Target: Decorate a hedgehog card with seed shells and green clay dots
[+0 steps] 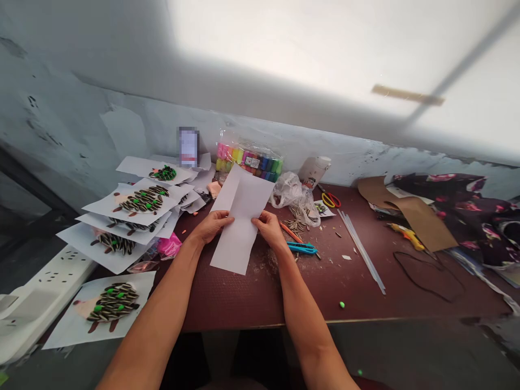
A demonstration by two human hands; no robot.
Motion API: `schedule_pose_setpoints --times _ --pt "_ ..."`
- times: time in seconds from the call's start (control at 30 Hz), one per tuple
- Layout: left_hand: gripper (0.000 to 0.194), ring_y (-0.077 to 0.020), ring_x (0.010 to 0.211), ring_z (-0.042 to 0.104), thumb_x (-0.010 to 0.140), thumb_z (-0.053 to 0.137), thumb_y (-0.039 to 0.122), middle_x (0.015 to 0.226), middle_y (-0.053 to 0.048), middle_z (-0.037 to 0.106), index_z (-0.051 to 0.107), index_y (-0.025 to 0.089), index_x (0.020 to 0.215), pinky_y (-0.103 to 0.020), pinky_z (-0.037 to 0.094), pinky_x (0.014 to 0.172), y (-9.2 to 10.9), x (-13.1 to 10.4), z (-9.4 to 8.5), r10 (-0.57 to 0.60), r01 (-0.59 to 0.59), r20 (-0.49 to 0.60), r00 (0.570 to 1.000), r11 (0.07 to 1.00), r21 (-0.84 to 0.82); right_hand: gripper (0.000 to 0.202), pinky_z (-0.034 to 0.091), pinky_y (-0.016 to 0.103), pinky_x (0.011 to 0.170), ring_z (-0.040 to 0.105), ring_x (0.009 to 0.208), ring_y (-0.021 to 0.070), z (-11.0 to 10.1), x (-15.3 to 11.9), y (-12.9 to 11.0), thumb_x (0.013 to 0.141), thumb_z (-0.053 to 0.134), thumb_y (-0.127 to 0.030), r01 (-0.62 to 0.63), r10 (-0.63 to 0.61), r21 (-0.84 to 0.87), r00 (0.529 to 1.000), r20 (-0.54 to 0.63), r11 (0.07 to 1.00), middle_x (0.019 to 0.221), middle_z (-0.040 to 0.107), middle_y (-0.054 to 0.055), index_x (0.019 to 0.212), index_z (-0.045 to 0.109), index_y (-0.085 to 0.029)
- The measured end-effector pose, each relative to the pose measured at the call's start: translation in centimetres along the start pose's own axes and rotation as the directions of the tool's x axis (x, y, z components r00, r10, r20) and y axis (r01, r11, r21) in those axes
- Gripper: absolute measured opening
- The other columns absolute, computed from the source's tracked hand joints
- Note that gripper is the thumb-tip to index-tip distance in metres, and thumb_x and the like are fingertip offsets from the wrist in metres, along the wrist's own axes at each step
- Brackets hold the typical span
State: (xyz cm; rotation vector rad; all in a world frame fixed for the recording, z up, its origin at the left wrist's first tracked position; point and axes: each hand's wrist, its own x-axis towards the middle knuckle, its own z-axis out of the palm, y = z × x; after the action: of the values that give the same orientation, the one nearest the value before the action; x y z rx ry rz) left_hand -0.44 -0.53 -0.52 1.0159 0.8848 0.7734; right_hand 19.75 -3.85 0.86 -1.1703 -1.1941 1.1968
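Both hands hold a white sheet of paper above the dark red table. The sheet is folded lengthwise, with one flap standing up at the far left side. My left hand pinches its left edge between thumb and fingers. On the right edge, my right hand grips it the same way. A blue utility knife and an orange tool lie just right of my right hand, near a pile of sunflower seeds.
At left are stacked sheets bearing seed hedgehogs, another hedgehog picture and a power strip. Behind stand a phone, coloured clay and a white bottle. Rightward lie scissors, glue sticks and a glue gun with its cord.
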Motion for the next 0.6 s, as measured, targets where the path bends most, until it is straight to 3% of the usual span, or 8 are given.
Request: schedule_pose_setpoints --times 0.1,0.2,0.3,0.47,0.6 --pt "0.054 -0.0213 0.076 0.071 0.058 0.088 0.043 0.089 -0.007 0.077 0.069 0.015 0.101 -0.03 0.056 0.066 0.4 -0.3 0.1 -0.008 0.008 -0.019 1.0 1.0 -0.019 0.02 0.042 0.022 0.054 0.055 0.058 0.0125 -0.3 0.2 0.2 0.065 0.065 -0.03 0.031 -0.03 0.006 0.991 -0.133 1.0 0.068 0.067 -0.001 0.08 0.067 -0.017" --pt "0.057 -0.0201 0.073 0.07 0.051 0.091 0.037 0.088 -0.007 0.077 0.07 0.014 0.098 -0.029 0.056 0.064 0.7 -0.7 -0.1 -0.02 0.02 -0.009 1.0 0.999 -0.036 0.021 0.044 0.023 0.055 0.054 0.059 0.0126 -0.8 0.7 0.3 0.064 0.067 -0.034 0.072 -0.061 0.022 0.943 -0.326 0.997 0.065 0.064 -0.002 0.076 0.064 -0.017" --pt "0.056 -0.0185 0.07 0.068 0.046 0.092 0.031 0.086 -0.006 0.076 0.07 0.013 0.094 -0.028 0.056 0.062 0.7 -0.5 -0.4 0.001 -0.006 -0.064 0.998 0.997 -0.07 0.026 0.05 0.027 0.058 0.056 0.062 0.0142 -1.2 0.9 0.3 0.063 0.068 -0.038 0.082 -0.044 0.07 0.901 -0.432 0.994 0.068 0.065 0.0 0.077 0.063 -0.017" --pt "0.047 -0.0158 0.067 0.067 0.045 0.089 0.023 0.081 -0.003 0.074 0.065 0.014 0.084 -0.029 0.057 0.062 0.3 0.4 -0.8 0.054 -0.111 -0.282 0.958 0.975 -0.191 0.032 0.052 0.026 0.058 0.058 0.066 0.0146 -0.9 0.7 0.0 0.062 0.07 -0.042 0.072 -0.024 0.093 0.897 -0.441 0.993 0.073 0.066 0.001 0.079 0.061 -0.017" --pt "0.043 -0.0146 0.063 0.065 0.045 0.087 0.021 0.076 -0.001 0.072 0.063 0.014 0.081 -0.027 0.056 0.058 0.0 0.7 -0.4 0.055 -0.125 -0.351 0.935 0.976 -0.18 0.031 0.053 0.026 0.057 0.059 0.068 0.0149 -0.7 0.5 -0.2 0.067 0.065 -0.045 0.082 -0.044 0.073 0.906 -0.422 0.994 0.076 0.065 0.001 0.081 0.058 -0.019"
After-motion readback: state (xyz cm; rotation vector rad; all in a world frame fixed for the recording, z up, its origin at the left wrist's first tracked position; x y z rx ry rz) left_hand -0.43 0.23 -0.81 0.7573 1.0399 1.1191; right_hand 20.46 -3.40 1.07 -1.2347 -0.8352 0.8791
